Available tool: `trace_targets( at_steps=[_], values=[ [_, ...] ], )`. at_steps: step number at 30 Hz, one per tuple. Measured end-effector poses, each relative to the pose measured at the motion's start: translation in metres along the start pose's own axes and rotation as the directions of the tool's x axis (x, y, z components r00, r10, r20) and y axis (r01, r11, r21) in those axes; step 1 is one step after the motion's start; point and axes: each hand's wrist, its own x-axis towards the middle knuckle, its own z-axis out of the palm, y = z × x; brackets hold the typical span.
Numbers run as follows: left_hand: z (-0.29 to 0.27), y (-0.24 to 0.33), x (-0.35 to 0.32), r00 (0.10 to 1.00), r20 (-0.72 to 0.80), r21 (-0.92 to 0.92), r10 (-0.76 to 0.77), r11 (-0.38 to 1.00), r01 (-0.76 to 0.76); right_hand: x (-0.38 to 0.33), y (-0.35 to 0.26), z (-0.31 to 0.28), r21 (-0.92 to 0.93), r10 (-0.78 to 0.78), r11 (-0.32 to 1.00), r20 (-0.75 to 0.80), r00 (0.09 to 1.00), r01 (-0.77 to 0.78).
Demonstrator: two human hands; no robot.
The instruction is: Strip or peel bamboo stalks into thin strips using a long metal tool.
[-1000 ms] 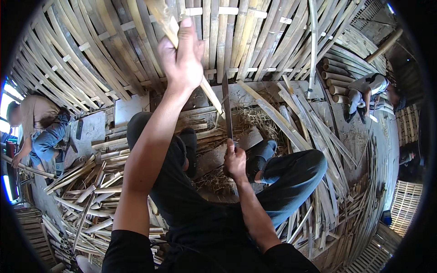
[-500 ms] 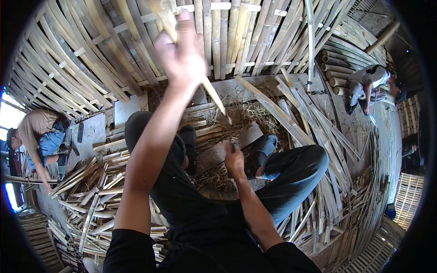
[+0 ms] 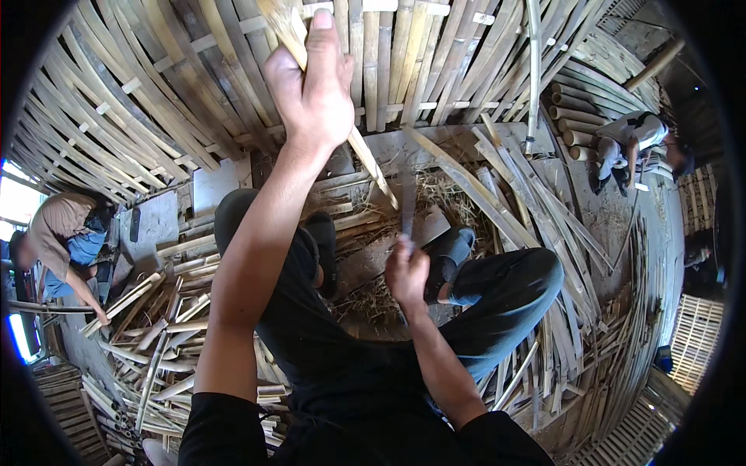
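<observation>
So in the head view, the floor (image 3: 158, 217) is grey and pretty buried in bamboo. There's a messy heap of split pieces (image 3: 183, 326) on the left and long strips (image 3: 536, 202) fanned out on the right, with curly shavings (image 3: 451, 190) around a flat board (image 3: 430, 227) between the feet. Straight ahead is a wall (image 3: 381, 70) of upright slats. Round poles (image 3: 579, 128) are stacked over to the right, near one bent-over person (image 3: 633, 136); another worker (image 3: 66, 225) stoops at far left.

The stick (image 3: 373, 169) is pale yellow, slim and frayed up top, slanting down toward the shavings. It's raised in front of the wall, with the left hand (image 3: 318, 109) wrapped round it, thumb up. The right hand (image 3: 406, 272) is closed on a knife (image 3: 407, 198), blade blurry, pointing away, just beside the stick's lower tip. Can't tell if they touch.
</observation>
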Motion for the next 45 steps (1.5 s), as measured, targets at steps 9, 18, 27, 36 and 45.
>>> trace_targets(
  at_steps=[9, 18, 27, 36, 45],
  values=[
    [-0.019, 0.005, -0.009, 0.999, -0.041, -0.055, -0.033, 0.998, 0.031, 0.001, -0.083, -0.018, 0.480, 0.066, 0.876, -0.052, 0.996, -0.033],
    [-0.026, 0.001, -0.009, 0.979, -0.144, -0.056, -0.147, 0.988, 0.140, 0.013, 0.038, -0.009, -0.329, 0.131, 0.935, -0.027, 0.991, -0.132],
    [-0.007, 0.008, -0.014, 0.994, -0.073, -0.080, -0.087, 0.993, 0.081, -0.015, -0.084, -0.019, 0.473, -0.078, 0.875, -0.070, 0.994, 0.102],
    [-0.039, 0.004, -0.018, 0.974, -0.133, -0.107, -0.182, 0.980, 0.169, 0.056, 0.021, -0.037, -0.311, -0.423, 0.856, 0.039, 0.905, 0.413],
    [0.003, -0.011, -0.023, 0.956, -0.250, -0.049, -0.154, 0.988, 0.147, 0.024, 0.063, -0.010, -0.467, -0.126, 0.878, -0.007, 0.992, 0.108]
  ],
)
